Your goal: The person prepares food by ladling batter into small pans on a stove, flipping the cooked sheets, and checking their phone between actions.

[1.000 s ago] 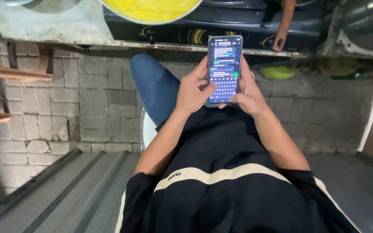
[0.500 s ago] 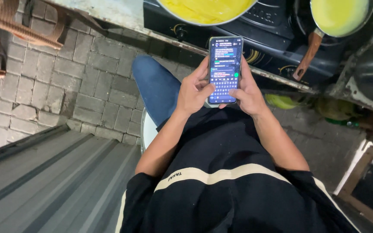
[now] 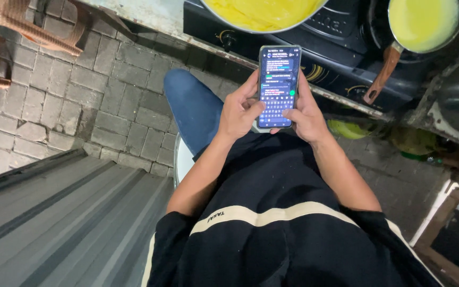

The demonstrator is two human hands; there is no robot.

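- Phone (image 3: 278, 87) sits upright between your two hands, lit screen facing you, just short of the stove's front edge at 12 o'clock.
- Your left hand (image 3: 238, 112) grips the phone's left edge, thumb resting on the keyboard.
- Your right hand (image 3: 308, 114) clasps the right edge, fingers wrapped behind.
- Stove (image 3: 341, 50) carries a large pan (image 3: 264, 13) of yellow batter at 12 and a small pan (image 3: 423, 21) at 2, its wooden handle (image 3: 381, 77) jutting toward you.
- Brick floor (image 3: 107, 101) lies open at 10 o'clock; corrugated sheet (image 3: 65, 223) fills 8 o'clock.
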